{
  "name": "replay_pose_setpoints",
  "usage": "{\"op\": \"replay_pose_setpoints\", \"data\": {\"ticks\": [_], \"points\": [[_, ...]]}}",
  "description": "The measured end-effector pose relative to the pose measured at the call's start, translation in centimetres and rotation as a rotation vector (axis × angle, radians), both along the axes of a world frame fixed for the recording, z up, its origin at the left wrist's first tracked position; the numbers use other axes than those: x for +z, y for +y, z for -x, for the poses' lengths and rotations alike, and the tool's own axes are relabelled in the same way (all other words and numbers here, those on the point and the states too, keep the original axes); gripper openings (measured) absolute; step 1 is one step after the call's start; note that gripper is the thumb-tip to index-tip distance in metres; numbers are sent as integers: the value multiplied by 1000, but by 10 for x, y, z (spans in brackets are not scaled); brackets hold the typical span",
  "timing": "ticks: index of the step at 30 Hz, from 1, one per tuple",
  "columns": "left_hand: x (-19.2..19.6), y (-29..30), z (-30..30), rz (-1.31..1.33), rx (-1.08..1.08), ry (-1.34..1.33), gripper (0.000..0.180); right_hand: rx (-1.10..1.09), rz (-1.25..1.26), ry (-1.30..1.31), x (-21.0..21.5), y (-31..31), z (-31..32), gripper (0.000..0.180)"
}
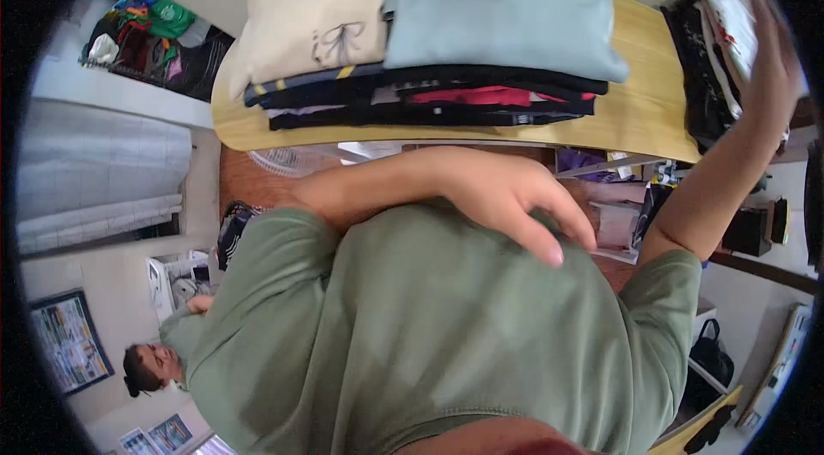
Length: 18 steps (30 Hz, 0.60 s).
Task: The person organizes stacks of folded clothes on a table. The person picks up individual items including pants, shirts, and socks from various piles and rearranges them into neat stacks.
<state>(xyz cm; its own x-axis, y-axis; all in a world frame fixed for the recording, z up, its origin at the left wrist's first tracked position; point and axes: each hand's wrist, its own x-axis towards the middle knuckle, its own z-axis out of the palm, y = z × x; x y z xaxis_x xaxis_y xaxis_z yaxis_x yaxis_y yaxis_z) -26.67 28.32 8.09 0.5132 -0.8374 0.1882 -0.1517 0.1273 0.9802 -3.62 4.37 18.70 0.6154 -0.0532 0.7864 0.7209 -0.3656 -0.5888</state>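
Observation:
My left arm crosses in front of my green shirt (481, 318), and my left hand (519, 202) hangs there with fingers apart, holding nothing. Beyond it, folded shirts lie in two side-by-side stacks on a yellow-topped table (657, 69). A cream shirt (322, 13) with a bow drawing tops the left stack; a light blue shirt (502, 9) tops the right one. Black, navy and red folded garments (429, 99) show underneath. My right arm reaches far right, where my right hand (772, 47) stretches up beside another clothes pile (717, 51). Its fingers look extended, dim at the picture's rim.
At the far left, a bin of mixed coloured clothes (154, 39) stands by the wall. A white fan (283, 161) sits below the table's left end. Another person (154, 365) in green is at the lower left. A black bag (711, 352) is at the lower right.

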Motion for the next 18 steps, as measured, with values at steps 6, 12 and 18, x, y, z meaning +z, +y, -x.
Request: {"op": "replay_pose_setpoints", "data": {"ticks": [6, 12, 18], "points": [[-48, 92, 67, 498, 440, 662, 36, 544, 754, 328, 26, 146, 108, 55], [-62, 105, 96, 661, 959, 826, 44, 497, 968, 215, -10, 170, 90, 57], [-57, 92, 76, 865, 644, 1044, 55, 506, 942, 159, -22, 159, 77, 57]]}}
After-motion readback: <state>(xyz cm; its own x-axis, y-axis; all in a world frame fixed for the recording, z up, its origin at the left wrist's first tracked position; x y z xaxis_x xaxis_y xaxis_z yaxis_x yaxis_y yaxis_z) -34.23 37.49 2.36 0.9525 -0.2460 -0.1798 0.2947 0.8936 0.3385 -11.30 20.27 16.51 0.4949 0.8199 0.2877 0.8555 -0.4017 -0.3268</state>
